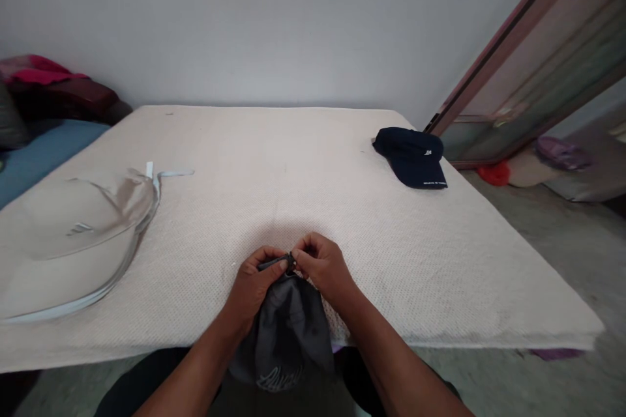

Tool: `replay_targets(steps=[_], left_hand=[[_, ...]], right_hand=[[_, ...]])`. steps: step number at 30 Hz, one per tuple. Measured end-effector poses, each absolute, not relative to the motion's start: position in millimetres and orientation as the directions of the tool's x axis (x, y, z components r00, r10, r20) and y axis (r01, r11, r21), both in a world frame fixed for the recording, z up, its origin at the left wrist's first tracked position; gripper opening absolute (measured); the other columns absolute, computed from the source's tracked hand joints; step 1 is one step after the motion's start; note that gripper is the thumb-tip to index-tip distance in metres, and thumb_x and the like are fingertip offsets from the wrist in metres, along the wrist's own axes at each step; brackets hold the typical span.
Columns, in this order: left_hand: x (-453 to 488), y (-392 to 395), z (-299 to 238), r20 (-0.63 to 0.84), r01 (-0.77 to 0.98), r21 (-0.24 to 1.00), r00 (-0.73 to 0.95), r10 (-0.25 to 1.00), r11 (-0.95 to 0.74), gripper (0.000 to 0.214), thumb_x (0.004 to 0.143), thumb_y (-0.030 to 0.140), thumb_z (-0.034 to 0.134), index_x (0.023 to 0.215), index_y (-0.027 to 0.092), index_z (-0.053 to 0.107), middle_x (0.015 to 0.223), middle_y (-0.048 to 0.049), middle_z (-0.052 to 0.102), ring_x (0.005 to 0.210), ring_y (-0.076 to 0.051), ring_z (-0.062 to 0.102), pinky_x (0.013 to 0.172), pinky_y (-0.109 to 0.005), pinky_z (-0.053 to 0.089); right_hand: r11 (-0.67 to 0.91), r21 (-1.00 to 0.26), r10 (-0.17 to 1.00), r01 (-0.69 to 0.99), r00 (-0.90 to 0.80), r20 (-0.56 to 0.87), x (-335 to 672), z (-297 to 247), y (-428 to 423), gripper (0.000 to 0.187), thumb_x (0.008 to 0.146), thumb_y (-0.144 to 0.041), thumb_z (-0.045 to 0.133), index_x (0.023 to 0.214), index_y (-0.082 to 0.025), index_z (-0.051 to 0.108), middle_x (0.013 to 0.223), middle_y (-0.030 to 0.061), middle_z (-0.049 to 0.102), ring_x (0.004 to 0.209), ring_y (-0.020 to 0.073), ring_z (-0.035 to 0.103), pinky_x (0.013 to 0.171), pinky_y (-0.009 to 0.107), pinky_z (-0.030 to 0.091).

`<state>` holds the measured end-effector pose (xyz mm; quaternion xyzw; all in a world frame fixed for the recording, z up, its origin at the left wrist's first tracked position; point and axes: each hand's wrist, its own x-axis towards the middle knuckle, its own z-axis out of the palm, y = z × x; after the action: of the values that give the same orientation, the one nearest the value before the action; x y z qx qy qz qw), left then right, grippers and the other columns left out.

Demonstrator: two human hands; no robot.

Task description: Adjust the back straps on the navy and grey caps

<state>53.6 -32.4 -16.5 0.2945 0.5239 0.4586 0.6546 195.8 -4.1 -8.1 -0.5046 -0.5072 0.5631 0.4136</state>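
Observation:
A dark grey cap (288, 322) with pale stitched lettering hangs over the table's near edge, its strap end up on the cloth. My left hand (257, 280) pinches the strap from the left, thumb on top. From the right, my right hand (320, 266) is closed with thumb and fingertips at the strap's end, right beside the left thumb. A small fastening shows between the fingertips, but its details are too small to make out.
A beige wide-brimmed hat (92, 234) with straps lies on the left of the table (274, 143). At the back right rests a navy cap (411, 153). A wall stands behind, a door frame (493, 45) to the right, and a blue cushioned seat (49, 150) to the left.

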Motion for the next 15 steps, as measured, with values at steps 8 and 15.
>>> replay_targets(steps=[8,15], left_hand=[[52.3,-32.9,-18.1,-0.405,-0.271,0.877,0.024,0.914,0.396,0.021,0.066,0.029,0.075,0.082,0.019,0.065,0.072,0.0019,0.066,0.063,-0.012,0.059,0.062,-0.023,0.045],[50.1,-33.2,-17.7,-0.342,-0.177,0.924,0.011,0.940,0.338,0.015,0.072,0.029,0.071,0.084,0.021,0.069,0.078,0.0014,0.067,0.071,-0.013,0.059,0.068,-0.023,0.045]], right_hand=[[-0.132,-0.989,0.977,0.067,-0.161,-0.141,194.9,-6.8,-5.1,0.009,0.070,-0.020,0.058,0.063,-0.018,0.053,0.055,-0.0030,0.051,0.051,0.0100,0.045,0.050,0.023,0.035],[-0.168,-0.985,0.958,0.034,-0.230,-0.172,197.5,-6.3,-4.9,0.008,0.071,-0.020,0.058,0.065,-0.017,0.054,0.056,-0.0026,0.052,0.051,0.0102,0.047,0.050,0.024,0.036]])
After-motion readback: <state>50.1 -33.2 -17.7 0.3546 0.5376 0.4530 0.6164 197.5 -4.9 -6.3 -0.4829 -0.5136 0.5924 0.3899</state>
